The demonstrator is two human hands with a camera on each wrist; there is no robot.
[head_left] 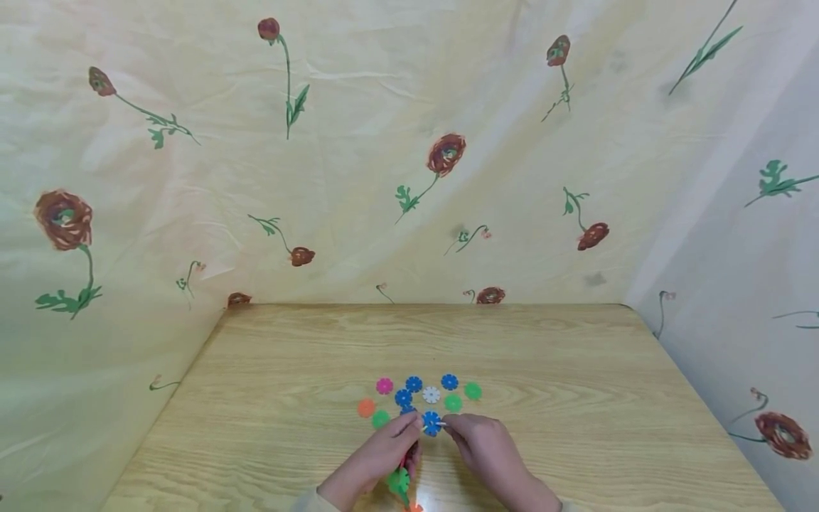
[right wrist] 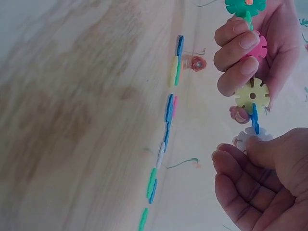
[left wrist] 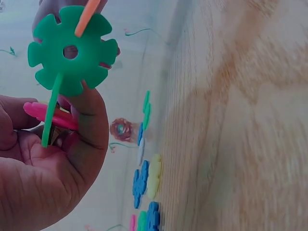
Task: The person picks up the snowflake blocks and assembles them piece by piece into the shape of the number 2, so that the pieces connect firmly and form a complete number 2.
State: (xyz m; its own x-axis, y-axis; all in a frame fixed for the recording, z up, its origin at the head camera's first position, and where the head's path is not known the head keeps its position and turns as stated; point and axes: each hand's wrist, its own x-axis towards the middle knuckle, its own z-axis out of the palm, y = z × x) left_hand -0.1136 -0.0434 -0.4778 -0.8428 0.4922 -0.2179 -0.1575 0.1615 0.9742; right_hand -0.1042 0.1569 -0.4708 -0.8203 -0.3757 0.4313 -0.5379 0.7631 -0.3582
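A chain of slotted plastic snowflake discs runs through my left hand (head_left: 384,449), whose fingers curl round its pink disc (right wrist: 260,47) and grip near the yellow disc (right wrist: 252,91). A green disc (left wrist: 89,65) with an orange one (left wrist: 85,20) slotted into it hangs from the lower end. Between both hands a blue disc (head_left: 431,424) faces up, joined to the yellow one. My right hand (head_left: 484,442) pinches a white disc (right wrist: 254,136) between thumb and fingers, right at the blue disc's edge.
Loose discs lie flat just beyond the hands on the wooden table (head_left: 269,398): pink (head_left: 384,386), orange (head_left: 366,407), white (head_left: 431,395), several blue (head_left: 450,382) and several green (head_left: 473,391). A flowered cloth (head_left: 358,178) surrounds the table's back and sides.
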